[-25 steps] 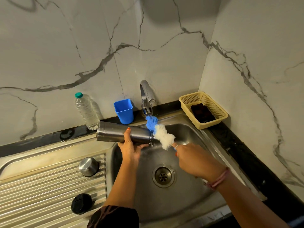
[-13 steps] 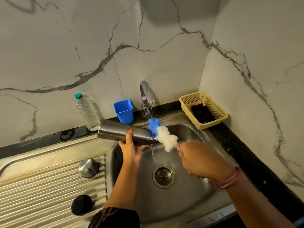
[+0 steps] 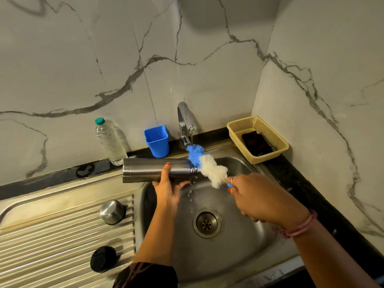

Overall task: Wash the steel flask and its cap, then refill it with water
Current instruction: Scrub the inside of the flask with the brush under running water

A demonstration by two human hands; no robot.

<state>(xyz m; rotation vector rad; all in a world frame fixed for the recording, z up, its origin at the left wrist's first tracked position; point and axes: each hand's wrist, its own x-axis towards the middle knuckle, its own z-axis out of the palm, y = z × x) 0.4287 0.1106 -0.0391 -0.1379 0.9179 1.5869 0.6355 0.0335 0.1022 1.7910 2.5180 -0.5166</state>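
- Marble-patterned walls (image 3: 218, 75) met in a corner behind a steel sink (image 3: 245, 252) set into a dark worktop (image 3: 307, 196), with a ribbed draining board (image 3: 62, 242) to the left of the basin.
- Water ran in a thin stream from the tap (image 3: 184, 119), landing on the blue tip of a bottle brush (image 3: 207, 166).
- The left hand (image 3: 167, 189) gripped the flask (image 3: 153, 170) from underneath, fingers curled round its body, holding it on its side over the basin's left edge with the mouth pointing right.
- Drops fell from the flask's mouth towards the drain (image 3: 207, 222).
- The right hand (image 3: 257, 200) was closed round the brush handle; the blue-and-white bristles sat just outside the mouth, touching it or nearly so.
- A steel cap (image 3: 112, 212) and a black inner lid (image 3: 103, 259) lay apart on the draining board, neither being handled.
- Against the back wall stood a plastic water bottle (image 3: 110, 142) and a blue cup (image 3: 157, 141); a yellow basket (image 3: 276, 140) in the corner held something dark.
- By my reckoning the flask's scrubbing was in hand. I could not tell whether the cap and lid were already washed. A rinse, the refill and closing up looked left to do.
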